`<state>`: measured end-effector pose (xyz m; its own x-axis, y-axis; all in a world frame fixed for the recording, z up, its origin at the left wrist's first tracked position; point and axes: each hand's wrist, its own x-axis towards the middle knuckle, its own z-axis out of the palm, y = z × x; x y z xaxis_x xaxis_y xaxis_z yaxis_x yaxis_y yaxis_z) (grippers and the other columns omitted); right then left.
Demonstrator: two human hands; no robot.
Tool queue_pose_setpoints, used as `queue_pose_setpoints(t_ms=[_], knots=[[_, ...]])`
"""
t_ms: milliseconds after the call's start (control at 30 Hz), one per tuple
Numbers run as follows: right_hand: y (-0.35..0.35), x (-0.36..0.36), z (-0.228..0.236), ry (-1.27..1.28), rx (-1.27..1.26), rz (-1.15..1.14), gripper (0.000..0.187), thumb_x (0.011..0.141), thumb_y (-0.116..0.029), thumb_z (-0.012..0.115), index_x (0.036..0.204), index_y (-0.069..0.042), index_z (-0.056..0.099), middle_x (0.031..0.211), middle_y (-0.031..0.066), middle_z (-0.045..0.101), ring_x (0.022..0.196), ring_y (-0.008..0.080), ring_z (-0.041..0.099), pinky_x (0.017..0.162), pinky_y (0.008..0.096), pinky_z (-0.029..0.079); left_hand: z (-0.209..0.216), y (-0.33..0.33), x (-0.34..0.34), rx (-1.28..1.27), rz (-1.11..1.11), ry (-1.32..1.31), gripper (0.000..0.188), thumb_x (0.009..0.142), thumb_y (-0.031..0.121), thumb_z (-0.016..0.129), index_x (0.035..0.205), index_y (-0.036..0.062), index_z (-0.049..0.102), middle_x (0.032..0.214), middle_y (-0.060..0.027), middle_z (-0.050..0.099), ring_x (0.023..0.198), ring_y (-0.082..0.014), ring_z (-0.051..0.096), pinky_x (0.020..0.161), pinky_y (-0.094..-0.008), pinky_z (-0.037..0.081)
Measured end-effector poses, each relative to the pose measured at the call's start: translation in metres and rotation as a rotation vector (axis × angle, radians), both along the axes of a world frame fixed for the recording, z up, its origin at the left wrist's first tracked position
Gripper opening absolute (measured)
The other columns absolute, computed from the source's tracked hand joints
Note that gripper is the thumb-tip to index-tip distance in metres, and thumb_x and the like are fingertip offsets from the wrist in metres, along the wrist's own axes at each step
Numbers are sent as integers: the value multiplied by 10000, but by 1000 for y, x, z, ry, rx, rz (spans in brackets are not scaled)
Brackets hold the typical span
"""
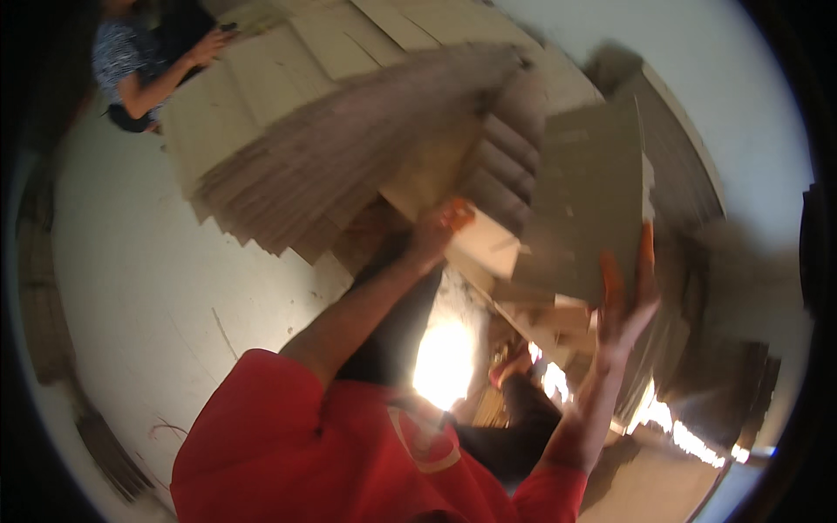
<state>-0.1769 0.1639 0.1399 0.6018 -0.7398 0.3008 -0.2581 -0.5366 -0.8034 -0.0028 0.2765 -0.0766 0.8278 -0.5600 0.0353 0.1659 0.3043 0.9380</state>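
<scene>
My left hand [440, 228] is closed at the edge of a light cardboard piece [488, 246], its fingertips covered in orange. Motion blur softens its grip. My right hand [623, 301], also with orange on the fingers, has its fingers stretched out and apart against the lower right edge of a large brown cardboard sheet [584, 200]. That sheet stands tilted to the right of the light piece. Beyond my left hand lies a long, fanned stack of cardboard sheets [349, 139], its layered edges turned toward me.
More flat cardboard [270, 70] lies beyond the fanned stack. At the far left, another person [139, 74] has a hand near that cardboard. Another cardboard stack [684, 148] stands at the right by the wall. Bright light patches [445, 362] glare below my hands. Pale floor [174, 261] stretches left.
</scene>
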Motion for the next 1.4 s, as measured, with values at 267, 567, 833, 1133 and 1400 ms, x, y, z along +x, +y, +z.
queue_pose_setpoints(t_ms=[267,567,833,1133,1400], knots=[[4,33,-12,59,-91,-63,524,818,30,602,1318,7,445,607,55,549,416,70,447,378,247,382,-3,1,6,-100,-48,-163,132,856,84,611,964,9,608,825,5,600,693,-47,520,619,-200,419],[1,33,-6,74,-55,-91,491,822,11,593,1294,19,458,633,86,594,423,86,472,386,260,400,-7,2,10,-116,-69,-186,134,852,72,604,968,7,598,816,3,598,677,-49,507,610,-204,414],[-2,30,-20,162,-265,-67,539,818,-27,621,1325,3,439,661,71,599,425,95,488,354,245,394,2,0,6,-120,-65,-125,119,834,67,609,939,14,593,802,3,591,689,-55,505,617,-207,406],[-8,57,-13,246,18,162,273,836,-29,499,1093,53,542,574,98,561,378,131,513,325,274,396,-3,-1,10,-118,-83,-145,126,835,68,616,947,11,601,821,1,603,695,-53,510,611,-213,413],[-10,61,-66,410,-143,289,175,784,43,514,933,111,452,635,231,598,566,341,630,457,388,504,6,-3,8,-103,-66,-121,126,831,72,622,941,12,604,828,2,602,694,-50,511,608,-203,404]])
